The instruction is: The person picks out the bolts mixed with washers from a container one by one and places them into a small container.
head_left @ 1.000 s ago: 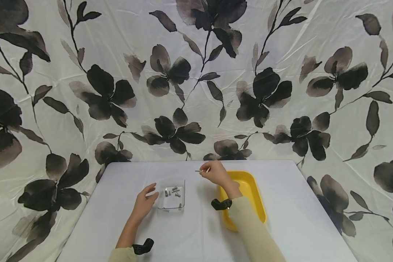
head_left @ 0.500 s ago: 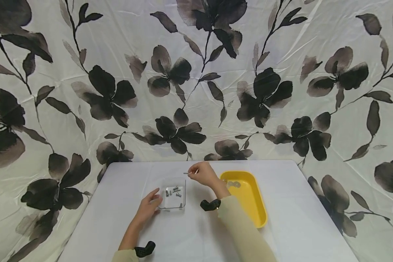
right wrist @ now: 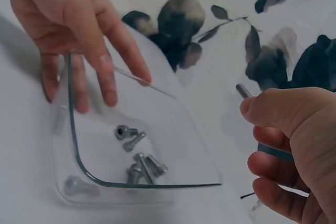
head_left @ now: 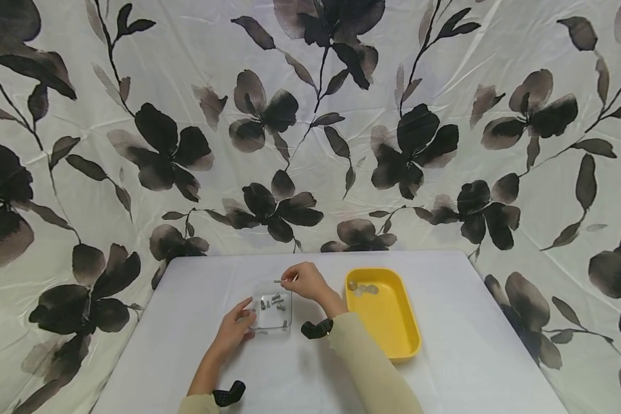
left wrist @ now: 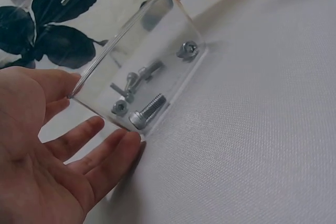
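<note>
I see my right hand pinching a small bolt between thumb and fingertip. The bolt pokes out toward 9 o'clock, just above the far edge of the clear tray. In the right wrist view the bolt shows only its tip past my thumb, so the pinch sits far along it.

I think the bolt is hard metal, light and a bit slippery. It will not bend or break. It is thin, so it could roll or slip out of a loose pinch. The best hold is across its middle, with two fingertips pressing from both sides.

My left hand is open with fingers spread and mostly straight. Its fingertips touch the tray at the 9 o'clock side. In the left wrist view the fingers rest against the tray's wall. It holds nothing.

The tray looks like thin stiff plastic, very light, so it could slide on the tabletop if bumped. A few more bolts lie loose inside it.

A yellow bin sits at 3 o'clock from the tray, near but apart. A few small round things lie at its far end; I cannot tell what they are.
</note>
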`<state>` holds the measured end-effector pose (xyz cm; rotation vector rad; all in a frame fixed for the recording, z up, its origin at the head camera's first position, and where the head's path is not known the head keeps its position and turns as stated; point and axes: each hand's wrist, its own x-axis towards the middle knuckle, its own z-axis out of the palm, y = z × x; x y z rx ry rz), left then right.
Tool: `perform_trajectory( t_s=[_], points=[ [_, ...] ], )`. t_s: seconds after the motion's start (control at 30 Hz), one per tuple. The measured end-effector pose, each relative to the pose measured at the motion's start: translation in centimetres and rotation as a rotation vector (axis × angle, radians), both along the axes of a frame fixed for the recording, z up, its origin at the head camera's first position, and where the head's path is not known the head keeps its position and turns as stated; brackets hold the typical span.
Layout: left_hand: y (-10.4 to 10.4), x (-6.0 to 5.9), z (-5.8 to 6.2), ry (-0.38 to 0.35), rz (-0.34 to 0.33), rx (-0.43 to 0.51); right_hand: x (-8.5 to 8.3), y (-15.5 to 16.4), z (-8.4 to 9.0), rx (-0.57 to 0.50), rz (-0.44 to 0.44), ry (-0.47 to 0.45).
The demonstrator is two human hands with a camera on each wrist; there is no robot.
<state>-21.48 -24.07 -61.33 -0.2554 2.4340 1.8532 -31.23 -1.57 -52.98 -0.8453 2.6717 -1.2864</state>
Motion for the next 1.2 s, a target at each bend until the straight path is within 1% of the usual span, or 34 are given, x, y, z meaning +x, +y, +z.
perform_trajectory(
  t_s=[0.1,0.17,0.33,0.43,0.6,0.83,1.0,1.1,1.2],
  points=[
    [-0.1,0.0,0.0,0.006,-0.001,0.014,0.1,-0.4,-0.3,0.000,0.007,-0.021],
    [-0.1,0.0,0.0,-0.004,0.000,0.024,0.1,-0.6,-0.5,0.006,0.010,-0.034],
    [0.1,-0.1,0.0,0.000,-0.002,0.043,0.5,-0.7,-0.5,0.008,0.016,-0.024],
    [0.5,-0.1,0.0,0.003,-0.015,0.049,0.7,-0.6,-0.6,0.020,0.009,-0.020],
    [0.9,0.0,-0.2,0.002,-0.018,0.053,1.0,-0.5,-1.2,0.034,-0.001,-0.033],
    [0.7,0.2,-0.4,0.006,-0.017,0.054,1.4,-1.0,-1.9,0.017,-0.011,-0.047],
    [0.6,0.7,-0.5,-0.007,-0.014,0.062,1.7,-1.4,-2.4,0.058,-0.034,-0.057],
    [0.6,0.8,-0.5,-0.005,-0.008,0.078,1.7,-1.4,-2.6,0.086,-0.048,-0.057],
    [0.6,0.9,-0.5,0.002,0.001,0.077,1.6,-1.3,-2.5,0.090,-0.043,-0.057]
  ],
)
